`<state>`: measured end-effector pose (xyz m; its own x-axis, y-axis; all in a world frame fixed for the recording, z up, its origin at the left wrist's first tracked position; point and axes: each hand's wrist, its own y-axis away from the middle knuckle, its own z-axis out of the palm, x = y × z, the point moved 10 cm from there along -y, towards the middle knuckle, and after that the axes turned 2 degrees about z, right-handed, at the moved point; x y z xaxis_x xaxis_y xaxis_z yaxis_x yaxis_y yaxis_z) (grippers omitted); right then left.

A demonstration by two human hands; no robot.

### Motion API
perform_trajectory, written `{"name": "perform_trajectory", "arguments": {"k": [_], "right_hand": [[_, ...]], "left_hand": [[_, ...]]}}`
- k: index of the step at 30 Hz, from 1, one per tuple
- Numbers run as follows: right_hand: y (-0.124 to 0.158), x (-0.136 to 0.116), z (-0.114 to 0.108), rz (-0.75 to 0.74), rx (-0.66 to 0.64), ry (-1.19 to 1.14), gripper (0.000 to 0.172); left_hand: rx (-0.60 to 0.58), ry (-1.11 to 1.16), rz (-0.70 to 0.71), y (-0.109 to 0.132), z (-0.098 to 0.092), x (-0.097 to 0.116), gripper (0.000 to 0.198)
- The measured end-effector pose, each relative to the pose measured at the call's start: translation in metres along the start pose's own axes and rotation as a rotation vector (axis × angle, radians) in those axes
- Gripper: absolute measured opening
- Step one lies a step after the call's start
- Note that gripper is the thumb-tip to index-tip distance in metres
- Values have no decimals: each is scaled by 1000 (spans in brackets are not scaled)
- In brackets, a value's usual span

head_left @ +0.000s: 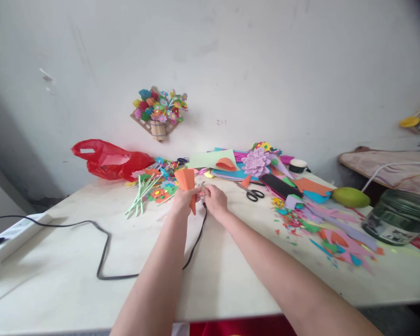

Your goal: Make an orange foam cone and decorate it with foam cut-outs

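Note:
My left hand [184, 199] is closed round an orange paper cone [186, 181], holding it upright with its point down. My right hand [215, 199] is closed just to its right, fingers pinched near the cone's edge on something small that I cannot make out. A black cable [196, 240] runs from under my hands across the white table [91, 280]. Black-handled scissors [254, 192] lie a little to the right of my right hand.
Green paper stems and small paper flowers [150, 189] lie left of my hands, a red plastic bag [108, 161] behind them. Coloured paper sheets, a purple paper flower [256, 162] and scraps [322, 228] cover the right side, with a green fruit [350, 197] and a glass jar [399, 217].

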<state>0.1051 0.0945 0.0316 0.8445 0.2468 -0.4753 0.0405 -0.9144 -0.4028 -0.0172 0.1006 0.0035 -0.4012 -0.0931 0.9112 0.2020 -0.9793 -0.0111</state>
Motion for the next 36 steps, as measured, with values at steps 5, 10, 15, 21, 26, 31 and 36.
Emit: {"name": "perform_trajectory", "arguments": {"k": [5, 10, 15, 21, 26, 31, 36], "right_hand": [[1, 10, -1, -60, -44, -165, 31], [1, 12, -9, -182, -11, -58, 28], [4, 10, -11, -329, -9, 81, 31], [7, 12, -9, -334, 35, 201, 31], [9, 14, -17, -242, 106, 270, 28], [9, 15, -22, -165, 114, 312, 28], [9, 16, -24, -113, 95, 324, 27]], "left_hand": [[1, 19, -62, 3, 7, -16, 17], [-16, 58, -148, 6, 12, -23, 15], [-71, 142, -292, 15, 21, -31, 14], [-127, 308, -403, 23, 32, -36, 14], [-177, 384, -412, 27, 41, -36, 21], [-217, 410, -397, 29, 48, -36, 29], [-226, 427, -394, 31, 52, -37, 26]]}}
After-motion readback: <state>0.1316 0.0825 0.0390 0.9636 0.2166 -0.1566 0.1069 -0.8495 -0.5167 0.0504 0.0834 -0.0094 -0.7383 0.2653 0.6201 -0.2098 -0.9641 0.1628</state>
